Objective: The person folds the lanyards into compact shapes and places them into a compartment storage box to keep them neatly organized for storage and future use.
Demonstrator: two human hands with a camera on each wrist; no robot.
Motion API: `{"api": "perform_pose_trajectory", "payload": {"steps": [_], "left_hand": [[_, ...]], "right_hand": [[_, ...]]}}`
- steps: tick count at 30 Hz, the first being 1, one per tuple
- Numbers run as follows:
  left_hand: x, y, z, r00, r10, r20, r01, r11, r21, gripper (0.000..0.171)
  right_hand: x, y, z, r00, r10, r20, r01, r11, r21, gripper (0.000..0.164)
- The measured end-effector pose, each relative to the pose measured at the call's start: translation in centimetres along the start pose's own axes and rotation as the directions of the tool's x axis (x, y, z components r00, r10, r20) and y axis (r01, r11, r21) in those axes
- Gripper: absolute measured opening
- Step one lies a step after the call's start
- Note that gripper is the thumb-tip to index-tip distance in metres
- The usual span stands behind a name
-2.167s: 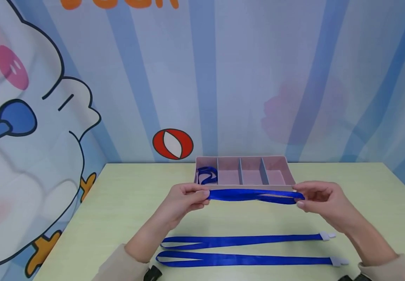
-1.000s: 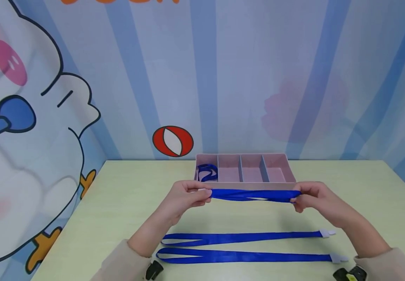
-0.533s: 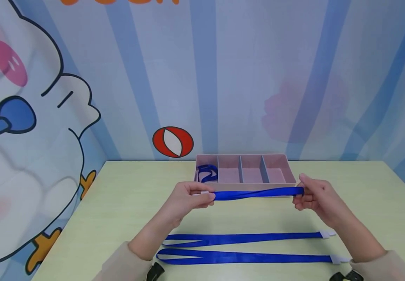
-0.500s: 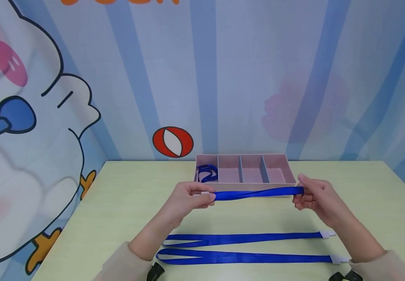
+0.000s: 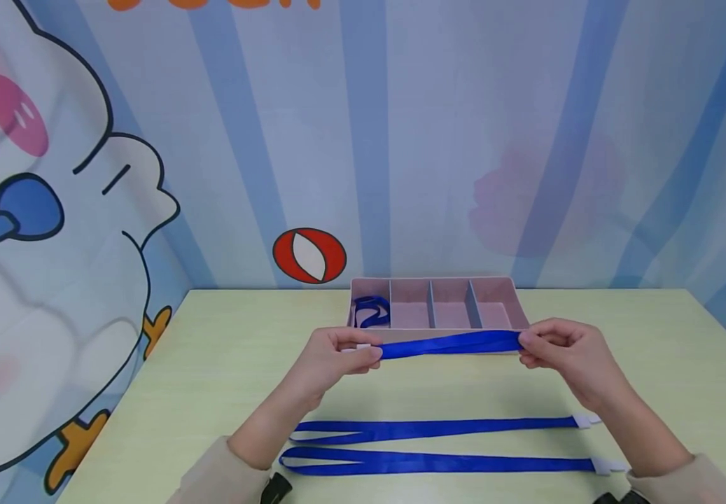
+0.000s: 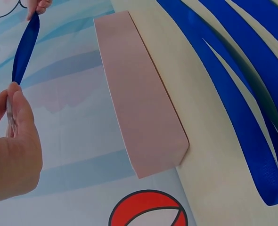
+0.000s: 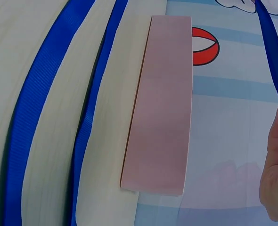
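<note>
A folded blue lanyard (image 5: 451,344) is stretched between my two hands, above the table and in front of the pink box. My left hand (image 5: 337,360) pinches its left end, where a bit of white clip (image 5: 363,346) shows at the fingers. The right end is pinched by my right hand (image 5: 567,353), thumb toward the camera. Two more blue lanyards, an upper one (image 5: 438,428) and a lower one (image 5: 451,463), lie side by side below, loops to the left and white clips to the right. Both wrist views show the held strap taut.
At the table's back edge stands a pink divided box (image 5: 438,334). Its leftmost compartment holds a coiled blue lanyard (image 5: 372,311). Behind the pale table (image 5: 243,336) hangs a striped blue backdrop (image 5: 426,140) with cartoon figures.
The held lanyard has gone from loose, spread strands to a shorter, flatter bundle. My right hand shifted its fingers at the right end and moved slightly left; my left hand stayed nearly in place.
</note>
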State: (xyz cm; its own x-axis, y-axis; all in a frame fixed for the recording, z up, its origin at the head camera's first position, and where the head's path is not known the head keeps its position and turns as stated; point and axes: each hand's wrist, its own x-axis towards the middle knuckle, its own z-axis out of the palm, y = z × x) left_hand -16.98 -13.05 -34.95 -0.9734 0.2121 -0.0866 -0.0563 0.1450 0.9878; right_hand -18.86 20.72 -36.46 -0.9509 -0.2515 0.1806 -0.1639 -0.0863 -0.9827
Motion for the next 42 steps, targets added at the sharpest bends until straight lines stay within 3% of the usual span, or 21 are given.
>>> {"api": "perform_pose_trajectory", "payload": {"steps": [3,9,15,26,35,42], "left_hand": [[0.0,0.1,0.0,1.000,0.006,0.005,-0.006,1.000,0.001,0.026],[0.1,0.0,0.2,1.000,0.012,-0.004,-0.012,1.000,0.002,0.024],[0.3,-0.1,0.3,1.000,0.005,-0.024,-0.004,1.000,0.009,0.024],[0.6,-0.6,0.3,0.999,-0.006,-0.042,0.007,1.000,0.015,0.024],[0.6,-0.6,0.4,1.000,-0.006,-0.022,0.006,1.000,0.021,0.025],[0.6,-0.5,0.6,0.999,0.002,-0.037,-0.002,1.000,0.005,0.024]], "right_hand": [[0.0,-0.3,0.2,0.999,-0.004,-0.038,0.000,0.995,-0.102,0.021],[0.1,-0.6,0.5,0.990,0.072,-0.117,-0.101,0.960,-0.263,0.027],[0.2,-0.7,0.3,0.985,0.107,-0.133,-0.137,0.959,-0.248,0.016],[0.3,-1.0,0.6,0.981,0.121,-0.152,-0.166,0.930,-0.329,0.024],[0.3,-1.1,0.3,0.982,0.125,-0.144,-0.163,0.942,-0.293,0.012],[0.4,-1.4,0.5,0.979,0.115,-0.168,-0.163,0.937,-0.310,0.015]]}}
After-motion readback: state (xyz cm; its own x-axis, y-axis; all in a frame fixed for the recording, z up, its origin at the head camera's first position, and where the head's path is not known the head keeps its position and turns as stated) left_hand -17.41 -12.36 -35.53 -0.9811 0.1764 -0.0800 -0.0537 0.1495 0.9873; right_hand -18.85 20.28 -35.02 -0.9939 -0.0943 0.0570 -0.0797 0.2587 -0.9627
